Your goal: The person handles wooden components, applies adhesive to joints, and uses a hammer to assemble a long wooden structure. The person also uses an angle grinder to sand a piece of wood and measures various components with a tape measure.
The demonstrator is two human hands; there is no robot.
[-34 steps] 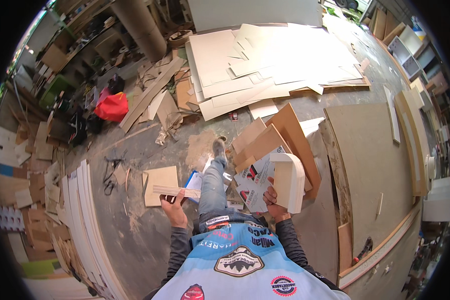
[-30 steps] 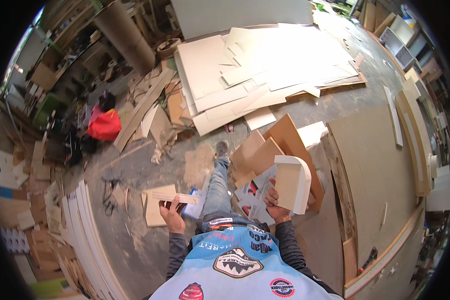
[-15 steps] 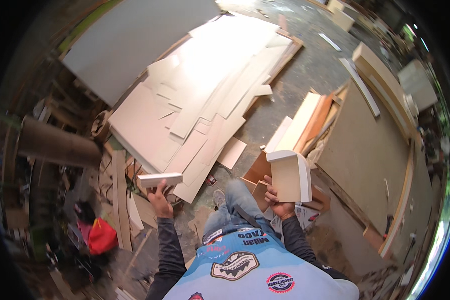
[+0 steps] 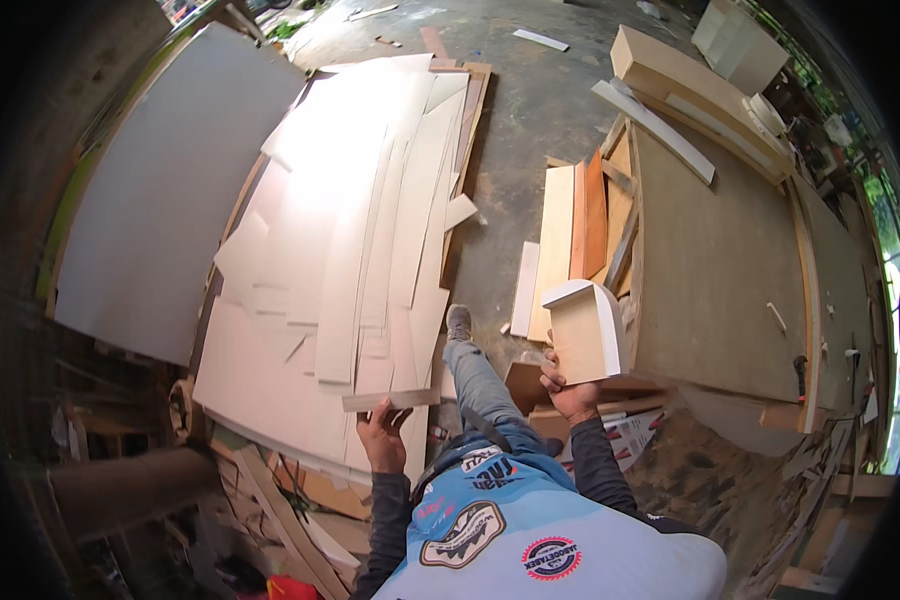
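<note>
Pinched between thumb and fingers, a short, narrow board (image 4: 398,400) with a greyish wood edge is held up by my left hand (image 4: 382,440). Behind it lies a stack of white sheet panels (image 4: 270,375). My right hand (image 4: 572,398) grips the lower left corner of a plywood piece (image 4: 582,335) with a raised white rim along its top and right side, curved where the two meet. Some of the right fingers are tucked behind this piece. The two held parts are apart from each other.
To the right stands a large greenish-brown workbench (image 4: 715,270) with a white strip (image 4: 660,130) and a long box-like beam (image 4: 690,95) on it. Planks (image 4: 560,240) lean beside it. A large grey-white panel (image 4: 170,200) is at left. Offcuts (image 4: 290,510) clutter the lower left.
The view has swung leftward, and one foot now shows stepping forward on the floor. My left hand has come closer to the right one, its board turned. Both hands keep their pieces.
</note>
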